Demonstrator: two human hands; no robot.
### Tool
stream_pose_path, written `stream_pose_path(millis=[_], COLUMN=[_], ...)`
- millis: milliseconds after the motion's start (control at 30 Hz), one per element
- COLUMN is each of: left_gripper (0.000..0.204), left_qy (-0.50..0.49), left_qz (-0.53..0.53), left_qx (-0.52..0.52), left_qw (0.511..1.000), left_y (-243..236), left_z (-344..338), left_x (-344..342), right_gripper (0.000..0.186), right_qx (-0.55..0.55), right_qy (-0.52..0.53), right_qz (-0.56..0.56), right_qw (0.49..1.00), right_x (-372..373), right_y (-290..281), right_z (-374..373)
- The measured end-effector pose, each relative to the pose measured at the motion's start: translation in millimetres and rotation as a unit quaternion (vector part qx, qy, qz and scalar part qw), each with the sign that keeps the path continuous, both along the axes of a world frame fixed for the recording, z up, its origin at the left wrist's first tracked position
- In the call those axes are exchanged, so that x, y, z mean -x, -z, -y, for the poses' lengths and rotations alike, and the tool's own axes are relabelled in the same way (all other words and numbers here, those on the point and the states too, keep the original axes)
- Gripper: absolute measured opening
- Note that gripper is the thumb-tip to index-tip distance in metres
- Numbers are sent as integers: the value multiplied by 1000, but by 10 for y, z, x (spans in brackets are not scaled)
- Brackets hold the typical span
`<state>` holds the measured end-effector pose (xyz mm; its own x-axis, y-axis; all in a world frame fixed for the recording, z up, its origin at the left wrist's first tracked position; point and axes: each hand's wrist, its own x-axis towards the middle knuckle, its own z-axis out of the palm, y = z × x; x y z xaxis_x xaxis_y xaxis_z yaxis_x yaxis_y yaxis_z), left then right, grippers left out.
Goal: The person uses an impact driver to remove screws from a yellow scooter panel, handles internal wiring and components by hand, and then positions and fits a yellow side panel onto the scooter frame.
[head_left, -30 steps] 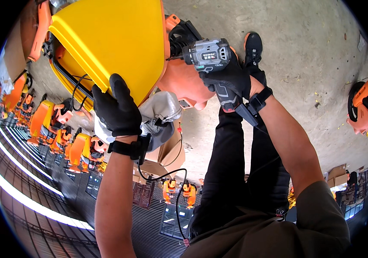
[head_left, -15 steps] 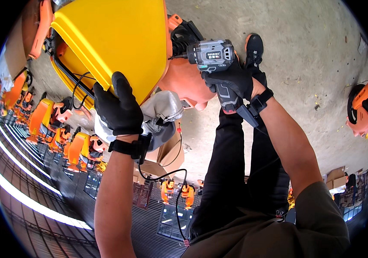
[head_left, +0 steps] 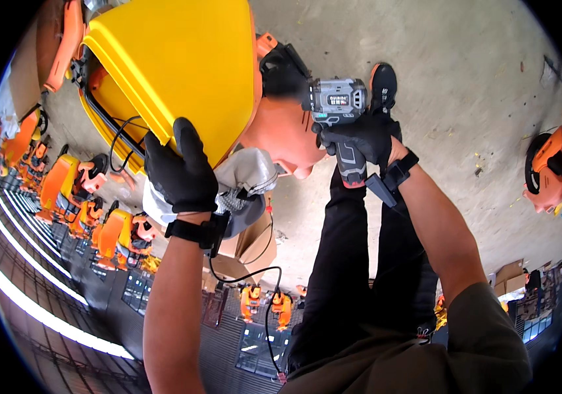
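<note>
My left hand (head_left: 182, 171), in a black glove, grips the lower edge of a large yellow plastic panel (head_left: 182, 59) beside a black tube and cable. Below that hand lies a whitish cloth bundle (head_left: 254, 171). My right hand (head_left: 366, 138), also gloved in black, is wrapped round a grey cordless power tool (head_left: 333, 95), its nose pointing left beside a dark part (head_left: 277, 72) at the panel's side. A pink-orange plastic body (head_left: 274, 134) sits under them.
My legs and black shoe (head_left: 382, 88) rest on concrete floor (head_left: 465, 79). Several orange-and-yellow ride-on machines (head_left: 113, 240) line the left, another (head_left: 547, 171) stands at the right. An open cardboard box (head_left: 254, 243) is below the bundle; more cardboard (head_left: 511, 279) lies at lower right.
The power tool and my right hand have moved right and down, away from the dark part. My left hand stays on the panel edge, slightly lower in view.
</note>
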<state>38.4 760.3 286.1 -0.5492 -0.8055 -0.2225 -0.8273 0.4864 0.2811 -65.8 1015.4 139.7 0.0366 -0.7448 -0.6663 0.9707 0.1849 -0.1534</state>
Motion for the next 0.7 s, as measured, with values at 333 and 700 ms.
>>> stream_pose_path(millis=[333, 700], left_gripper=[41, 42], left_qy=[69, -28], left_qz=[25, -42], left_qx=[96, -7], left_qw=[993, 999], left_y=[71, 33], left_z=[45, 1], left_x=[-124, -60], right_gripper=[25, 61], right_qx=[-281, -377], right_qy=[-79, -433], right_qz=[-72, -591], right_qw=[954, 567], right_x=[315, 1351], right_y=[849, 1330], right_z=[-741, -1245])
